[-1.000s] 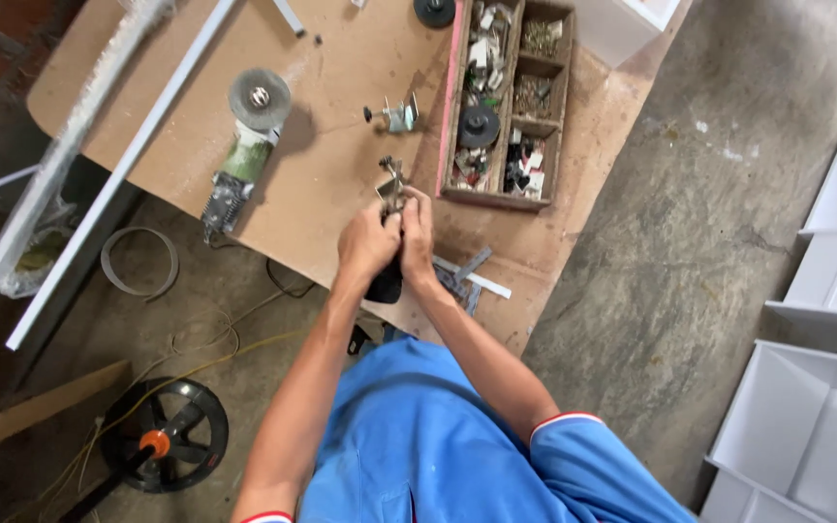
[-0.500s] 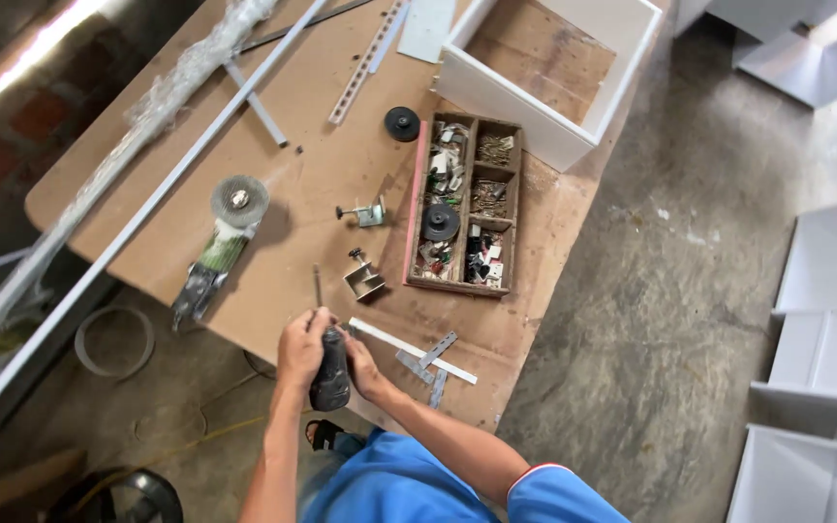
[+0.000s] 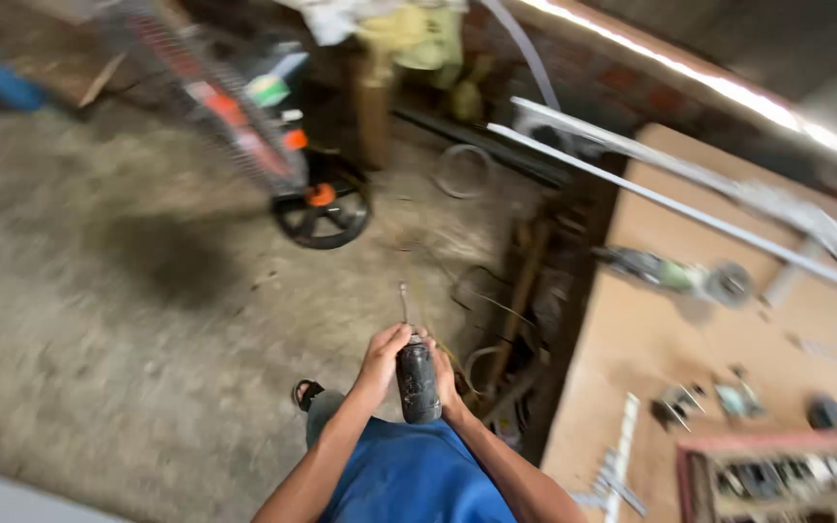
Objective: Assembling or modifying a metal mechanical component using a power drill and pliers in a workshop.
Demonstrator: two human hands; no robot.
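Two large surfaces fill the view: a rough grey concrete floor (image 3: pixel 147 320) on the left and a brown board worktable (image 3: pixel 719 349) on the right, which a second ago lay straight ahead under the hands and now sits off to the side, so the person has turned away from the bench and the work has left its top. Long pale metal strips (image 3: pixel 690 213) cross the table's far edge, and a floor fan (image 3: pixel 312 194) with a round black base stands tilted on the concrete, blurred by the swing of the camera. On the tabletop a green angle grinder (image 3: pixel 680 276) lies well apart from the hands, a red-edged parts tray (image 3: pixel 777 479) shows at the lower right corner, and small metal brackets (image 3: pixel 675 407) sit between them, untouched. The black power drill (image 3: pixel 417 380), which half a second ago was held over the table edge, is now out over the floor, close in front of the blue shorts (image 3: pixel 409 479), its thin bit (image 3: pixel 404 300) pointing up and away. The left hand (image 3: pixel 383 360) is wrapped around the drill's front end near the chuck, and the right hand (image 3: pixel 446 380) is closed around the body behind it; both grips look firm, though blur hides the individual fingers.
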